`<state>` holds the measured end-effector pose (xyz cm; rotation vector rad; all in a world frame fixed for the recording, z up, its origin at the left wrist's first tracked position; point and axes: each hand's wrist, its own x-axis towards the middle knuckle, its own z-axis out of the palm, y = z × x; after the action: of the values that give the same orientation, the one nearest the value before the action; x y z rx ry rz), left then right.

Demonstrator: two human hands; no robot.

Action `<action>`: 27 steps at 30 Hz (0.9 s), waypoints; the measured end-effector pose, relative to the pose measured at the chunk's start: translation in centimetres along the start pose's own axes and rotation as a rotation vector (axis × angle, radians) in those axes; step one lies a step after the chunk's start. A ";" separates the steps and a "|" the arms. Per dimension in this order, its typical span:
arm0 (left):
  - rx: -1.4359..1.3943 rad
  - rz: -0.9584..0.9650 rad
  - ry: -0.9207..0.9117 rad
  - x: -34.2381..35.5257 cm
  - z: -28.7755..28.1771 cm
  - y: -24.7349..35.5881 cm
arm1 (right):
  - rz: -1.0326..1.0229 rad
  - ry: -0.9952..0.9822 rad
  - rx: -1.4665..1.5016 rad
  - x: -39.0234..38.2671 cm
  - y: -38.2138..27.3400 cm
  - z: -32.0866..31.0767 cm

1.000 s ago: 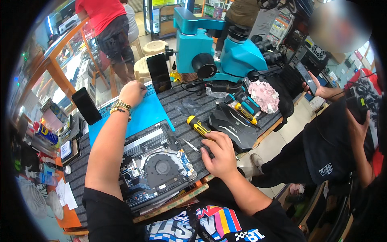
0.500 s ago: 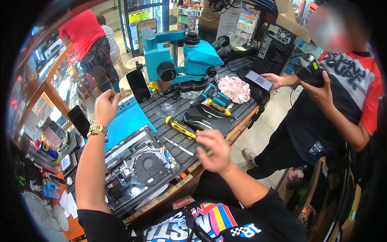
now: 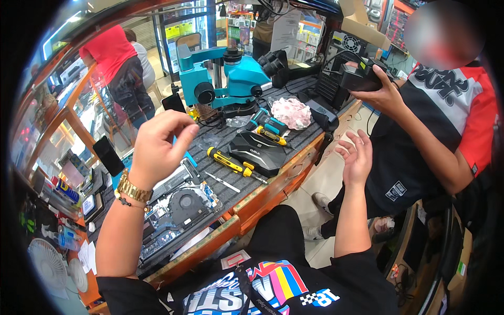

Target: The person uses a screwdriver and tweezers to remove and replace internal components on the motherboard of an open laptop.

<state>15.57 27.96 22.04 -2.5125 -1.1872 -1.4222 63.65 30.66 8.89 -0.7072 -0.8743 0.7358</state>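
Note:
My left hand [image 3: 160,147], with a gold watch [image 3: 133,189] at its wrist, hovers above the workbench. Its fingers curl loosely, the thumb stands apart, and I see nothing in it. Below lies an opened laptop [image 3: 163,233], its black fan [image 3: 186,206] and circuit board exposed, partly hidden by my arm. My right hand [image 3: 357,160] is raised past the bench's right edge, palm up, fingers spread, holding nothing. Facing me, a person in a red, grey and black shirt [image 3: 420,136] holds a black boxy device [image 3: 362,77] with a cable, near my right hand.
On the ridged grey mat lie tweezers [image 3: 223,182], a yellow-black screwdriver [image 3: 229,161], a black case [image 3: 257,152] and a crumpled pink cloth [image 3: 291,113]. A teal microscope [image 3: 197,79] stands behind. Phones and a small white fan [image 3: 48,262] are at left. A computer tower [image 3: 344,50] stands at the back right.
My right hand has swung from above the bench out to the right and turned palm up. My left hand has come nearer. The other person has raised the black device; their phone no longer shows.

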 end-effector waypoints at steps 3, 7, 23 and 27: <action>-0.010 0.028 -0.033 -0.2 0.2 3.0 | -0.058 0.108 -0.017 1.1 -1.1 -2.1; 0.014 0.048 -0.101 -0.3 0.0 5.3 | -0.233 0.256 -0.105 2.2 -3.3 -2.8; 0.012 0.132 -0.174 -2.8 -1.0 8.3 | -0.310 0.036 -0.242 -0.2 -6.2 0.6; 0.003 0.104 -0.184 -4.9 -2.1 7.6 | -0.347 -0.260 -0.222 -1.0 -10.9 4.7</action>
<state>17.31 18.85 22.22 -2.7080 -1.0623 -1.1885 62.11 24.97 19.18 -0.6400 -1.2941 0.4269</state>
